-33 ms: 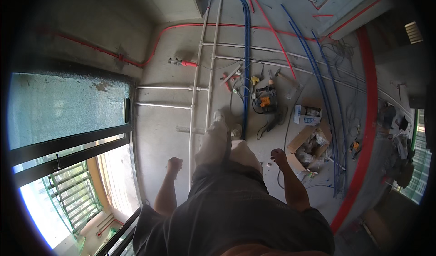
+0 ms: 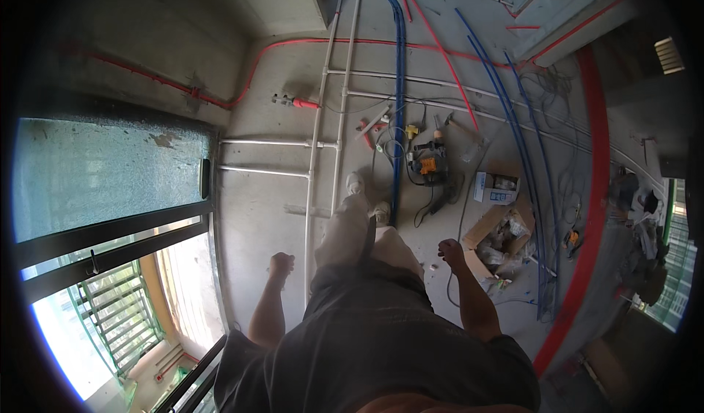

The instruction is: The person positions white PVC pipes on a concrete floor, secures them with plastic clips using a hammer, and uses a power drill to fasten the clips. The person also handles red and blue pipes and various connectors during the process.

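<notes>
My left hand [image 2: 282, 265] hangs beside my left leg with its fingers curled and nothing visible in them, near the white pipes [image 2: 310, 200] on the floor. My right hand [image 2: 451, 252], also curled with nothing visible in it, is by my right thigh, left of an open cardboard box [image 2: 477, 255] of small fittings. Beyond my feet lie a black and orange power drill [image 2: 429, 165], scattered hand tools [image 2: 363, 127] and a bundle of blue conduit [image 2: 400, 76]. A smaller box [image 2: 488, 186] stands just beyond the open one.
A glazed window [image 2: 110, 178] with a dark frame is on my left. Red conduit [image 2: 286, 41] crosses ahead near the wall. Loose blue tubes [image 2: 506, 112], cables and a red floor strip [image 2: 590, 156] run along my right. A pile of items [image 2: 638, 215] sits farther right.
</notes>
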`<action>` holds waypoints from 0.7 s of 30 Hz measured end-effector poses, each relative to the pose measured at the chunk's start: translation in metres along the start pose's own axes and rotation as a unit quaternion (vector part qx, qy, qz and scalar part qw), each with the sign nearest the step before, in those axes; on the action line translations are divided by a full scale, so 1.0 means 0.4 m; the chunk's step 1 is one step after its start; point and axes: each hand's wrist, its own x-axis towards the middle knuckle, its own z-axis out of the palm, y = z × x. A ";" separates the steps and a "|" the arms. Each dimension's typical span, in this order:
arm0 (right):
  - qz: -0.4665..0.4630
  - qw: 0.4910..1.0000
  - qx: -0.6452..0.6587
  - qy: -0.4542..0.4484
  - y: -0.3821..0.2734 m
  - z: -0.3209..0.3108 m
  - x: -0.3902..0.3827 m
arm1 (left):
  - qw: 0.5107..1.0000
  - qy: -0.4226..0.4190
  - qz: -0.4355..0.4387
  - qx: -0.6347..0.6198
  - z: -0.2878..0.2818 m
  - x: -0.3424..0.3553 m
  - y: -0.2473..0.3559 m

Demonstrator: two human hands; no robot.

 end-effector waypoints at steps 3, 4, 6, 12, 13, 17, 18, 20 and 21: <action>0.032 0.999 0.008 0.008 -0.078 -0.023 0.068 | 0.996 -0.005 0.037 0.082 0.004 0.078 0.089; 0.057 0.998 0.006 -0.003 -0.094 -0.032 0.086 | 0.991 -0.005 0.046 0.125 0.006 0.104 0.114; -0.275 0.869 -0.410 -0.043 -0.124 -0.044 0.117 | 0.965 0.081 0.151 0.199 0.022 0.152 0.167; -0.251 0.795 -0.524 -0.173 -0.302 -0.022 0.170 | 0.992 -0.018 0.117 0.051 0.068 0.235 0.317; -0.115 0.908 -0.372 -0.153 -0.342 -0.014 0.170 | 0.995 -0.047 0.081 0.025 0.072 0.248 0.343; 0.072 0.996 0.006 -0.054 -0.483 0.017 0.168 | 0.999 -0.029 0.012 -0.020 0.077 0.301 0.427; 0.070 0.997 0.019 -0.035 -0.508 0.024 0.166 | 0.999 -0.030 0.020 -0.037 0.070 0.312 0.444; 0.071 0.997 -0.006 -0.019 -0.545 0.032 0.159 | 0.996 -0.036 -0.009 -0.076 0.057 0.333 0.474; 0.073 0.997 -0.023 -0.004 -0.557 0.032 0.157 | 0.996 -0.035 -0.004 -0.076 0.049 0.339 0.486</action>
